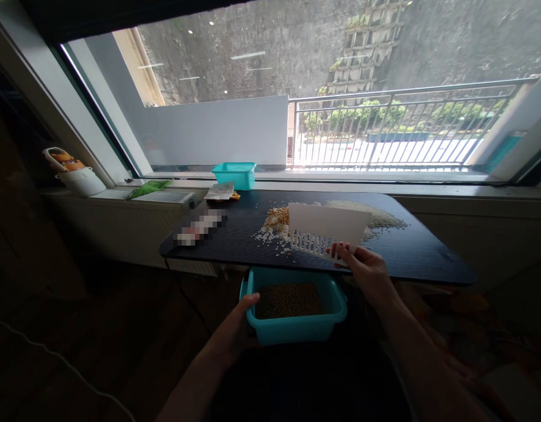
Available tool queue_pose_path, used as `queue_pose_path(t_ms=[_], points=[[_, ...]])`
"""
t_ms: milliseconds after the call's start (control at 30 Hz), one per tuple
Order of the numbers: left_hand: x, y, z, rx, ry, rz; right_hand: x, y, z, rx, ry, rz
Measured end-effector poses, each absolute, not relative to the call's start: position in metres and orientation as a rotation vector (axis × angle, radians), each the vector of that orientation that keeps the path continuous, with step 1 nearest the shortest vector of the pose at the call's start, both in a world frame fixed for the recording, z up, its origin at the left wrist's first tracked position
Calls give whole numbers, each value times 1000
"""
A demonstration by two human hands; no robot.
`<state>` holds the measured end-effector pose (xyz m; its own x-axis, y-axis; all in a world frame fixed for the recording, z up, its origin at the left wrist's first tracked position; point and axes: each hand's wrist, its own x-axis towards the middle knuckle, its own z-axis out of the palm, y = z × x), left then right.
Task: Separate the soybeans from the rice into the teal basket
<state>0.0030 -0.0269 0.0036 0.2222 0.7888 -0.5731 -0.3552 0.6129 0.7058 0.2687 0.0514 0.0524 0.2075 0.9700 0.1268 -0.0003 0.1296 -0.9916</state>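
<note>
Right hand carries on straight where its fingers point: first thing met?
Past the white slotted sheet in the right hand, probably the loose grains on the dark table; depth is unclear, so it might pass above.

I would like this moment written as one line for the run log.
left hand: grips bin, brown grains inside | right hand: holds slotted sheet | table: yellow grains, white grains
</note>
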Motion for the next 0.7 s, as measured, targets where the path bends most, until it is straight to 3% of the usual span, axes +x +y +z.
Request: queue_pose_path(t_ms=[700], points=[[2,-26,4,489,1084,832,256,39,49,-1197,-1132,1063]])
